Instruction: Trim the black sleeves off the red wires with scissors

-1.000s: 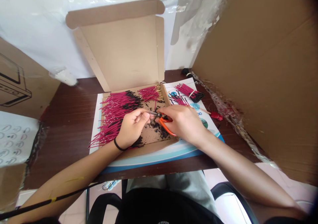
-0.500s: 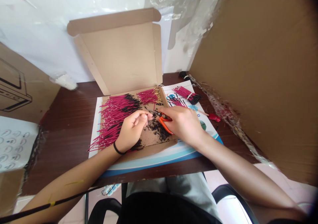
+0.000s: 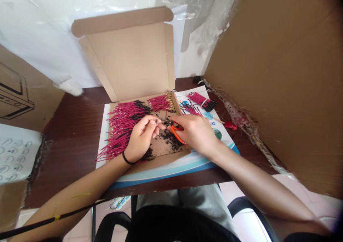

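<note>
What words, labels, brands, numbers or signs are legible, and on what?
None legible.
White printed panel at left: rows of round marks, too small.
Blue-and-white sheet: printed icons, any lettering too blurred.
Carton at left: line drawing, no readable text.
Black shirt: print cut off by frame edge.

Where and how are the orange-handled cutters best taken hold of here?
Probably by the orange handles, coming from the person's right: the orange-handled cutters point their slim grey blades left, toward the left hand's fingertips, while the handles run back into the right hand, which grips them there.
</note>
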Motion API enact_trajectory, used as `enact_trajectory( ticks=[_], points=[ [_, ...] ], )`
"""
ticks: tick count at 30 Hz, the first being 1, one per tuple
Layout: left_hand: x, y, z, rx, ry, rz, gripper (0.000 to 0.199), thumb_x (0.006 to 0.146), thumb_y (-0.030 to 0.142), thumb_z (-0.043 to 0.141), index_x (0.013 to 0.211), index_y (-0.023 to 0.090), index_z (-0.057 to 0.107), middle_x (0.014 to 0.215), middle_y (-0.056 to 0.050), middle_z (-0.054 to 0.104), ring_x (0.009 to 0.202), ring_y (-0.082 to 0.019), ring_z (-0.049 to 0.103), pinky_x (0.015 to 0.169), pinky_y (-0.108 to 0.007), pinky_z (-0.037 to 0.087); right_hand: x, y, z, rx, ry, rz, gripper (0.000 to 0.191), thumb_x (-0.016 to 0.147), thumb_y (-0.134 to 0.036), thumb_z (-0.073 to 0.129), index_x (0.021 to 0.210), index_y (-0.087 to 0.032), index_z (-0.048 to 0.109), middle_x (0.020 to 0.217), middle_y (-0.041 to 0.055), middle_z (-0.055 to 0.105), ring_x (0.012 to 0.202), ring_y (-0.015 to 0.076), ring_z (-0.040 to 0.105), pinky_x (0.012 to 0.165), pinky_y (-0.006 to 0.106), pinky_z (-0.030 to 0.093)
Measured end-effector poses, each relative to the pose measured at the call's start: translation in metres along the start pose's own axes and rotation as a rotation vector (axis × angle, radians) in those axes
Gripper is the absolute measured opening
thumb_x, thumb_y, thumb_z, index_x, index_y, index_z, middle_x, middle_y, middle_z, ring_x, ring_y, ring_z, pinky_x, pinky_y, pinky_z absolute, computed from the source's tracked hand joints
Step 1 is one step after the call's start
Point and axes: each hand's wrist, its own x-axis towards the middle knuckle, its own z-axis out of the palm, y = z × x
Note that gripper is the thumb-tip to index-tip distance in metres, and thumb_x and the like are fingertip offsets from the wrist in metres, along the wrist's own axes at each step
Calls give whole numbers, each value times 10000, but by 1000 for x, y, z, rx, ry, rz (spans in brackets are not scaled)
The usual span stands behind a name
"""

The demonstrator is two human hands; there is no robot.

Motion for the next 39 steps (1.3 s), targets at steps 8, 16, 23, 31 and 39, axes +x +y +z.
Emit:
enact_trajectory(
  ticks=[8, 16, 23, 31, 39],
  points=[
    [0, 2, -1, 101, -12, 29, 218, 883, 373, 589, 870, 162, 642, 776, -50, 676, 574, -90, 495, 545, -233, 410, 1, 0, -2, 59, 65, -43, 224, 852, -291, 596, 1033, -222, 709, 822, 30, 734, 744, 174, 660, 589, 262, 388],
    [-1, 12, 1, 290, 24, 67, 301, 853, 451, 601, 815, 153, 621, 733, -49, 696, 588, -100, 563, 550, -219, 442, 0, -1, 0, 90, 28, -72, 220, 883, -330, 566, 1008, -222, 711, 885, 39, 738, 793, 178, 666, 620, 262, 408],
    [-1, 14, 1, 341, 24, 88, 322, 849, 471, 593, 797, 155, 614, 717, -50, 703, 592, -107, 594, 558, -219, 462, 0, -2, -1, 129, -22, -44, 224, 877, -350, 580, 1005, -223, 713, 871, 40, 731, 795, 182, 662, 632, 260, 408],
    [-1, 15, 2, 369, 29, 78, 327, 843, 470, 602, 799, 147, 637, 733, -61, 718, 617, -118, 617, 584, -227, 482, 0, -3, -1, 110, -21, -56, 258, 890, -389, 564, 1024, -222, 708, 877, 39, 728, 784, 173, 655, 618, 260, 383],
    [-2, 13, 0, 331, 18, 62, 321, 841, 457, 616, 782, 145, 670, 719, -62, 710, 594, -115, 586, 570, -229, 464, -1, -1, -2, 18, -17, -137, 213, 901, -301, 548, 1043, -221, 685, 818, 25, 702, 760, 165, 626, 606, 273, 348]
  ],
)
